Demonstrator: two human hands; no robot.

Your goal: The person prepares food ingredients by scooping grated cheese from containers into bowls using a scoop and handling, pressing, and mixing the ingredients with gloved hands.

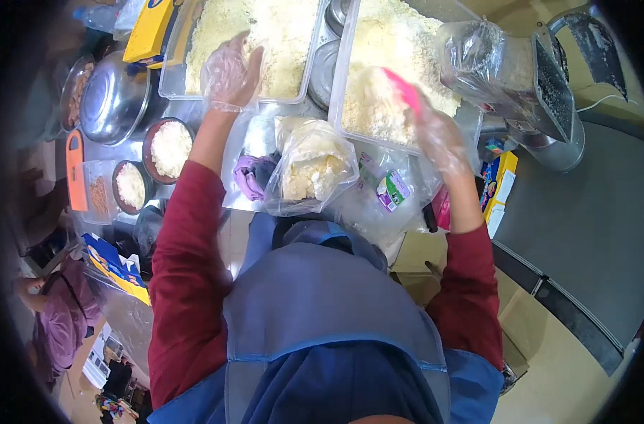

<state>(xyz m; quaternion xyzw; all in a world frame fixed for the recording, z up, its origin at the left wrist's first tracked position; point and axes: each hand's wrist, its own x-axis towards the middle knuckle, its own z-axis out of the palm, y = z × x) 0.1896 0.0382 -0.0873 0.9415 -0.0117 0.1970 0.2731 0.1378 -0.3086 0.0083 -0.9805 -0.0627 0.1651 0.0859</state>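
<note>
My left hand (231,71), in a clear plastic glove, rests at the left clear tub (165,83) with its thumb apart. Its fingers touch pale crumbly food (283,49) and appear to hold nothing. My right hand (441,138), also gloved and blurred, grips a pink scoop (405,90) over the right clear tub (338,99). A heap of crumbly food (373,99) lies against the scoop, whose exact shape is smeared. Between my arms stands an open plastic bag (309,173) of pale crumbly food, beside a purple cloth (251,177).
Bowls of white food (171,148) and a steel bowl (113,99) stand left, near an orange-handled tool (74,166). A plastic-wrapped machine (492,67) is at right. Metal lids (325,71) lie between the tubs. Another person (64,311) is at lower left.
</note>
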